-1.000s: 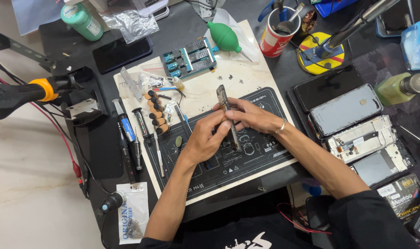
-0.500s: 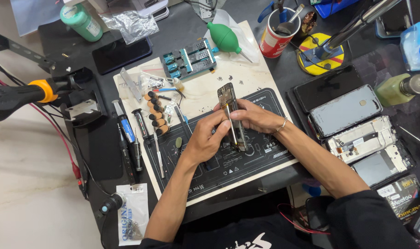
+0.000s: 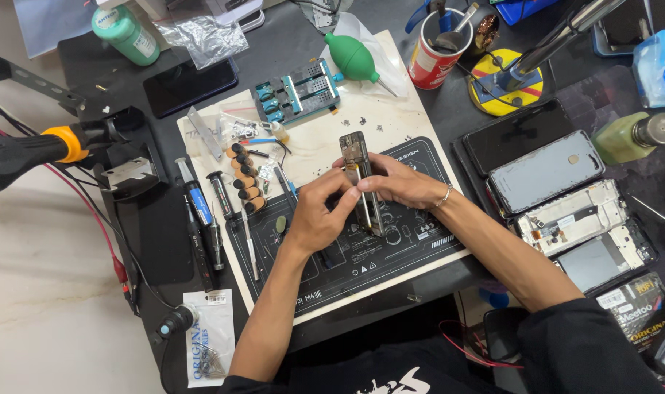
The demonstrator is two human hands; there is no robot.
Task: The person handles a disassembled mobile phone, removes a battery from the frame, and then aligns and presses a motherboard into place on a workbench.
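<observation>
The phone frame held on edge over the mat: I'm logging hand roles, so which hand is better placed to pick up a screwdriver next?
Probably the left hand: the screwdrivers lie on its side of the repair mat, while the right hand grips the phone frame from the far side.

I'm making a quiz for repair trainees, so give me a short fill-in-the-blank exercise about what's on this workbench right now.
1. Both hands, the left hand and the right hand, hold a long narrow phone ____ on edge above the black work mat.
2. The rubber air blower near the top of the mat is ____ in colour.
3. The red cup holds ____.
4. The right wrist wears a thin ____.

Missing words: frame; green; tools; bracelet
</observation>
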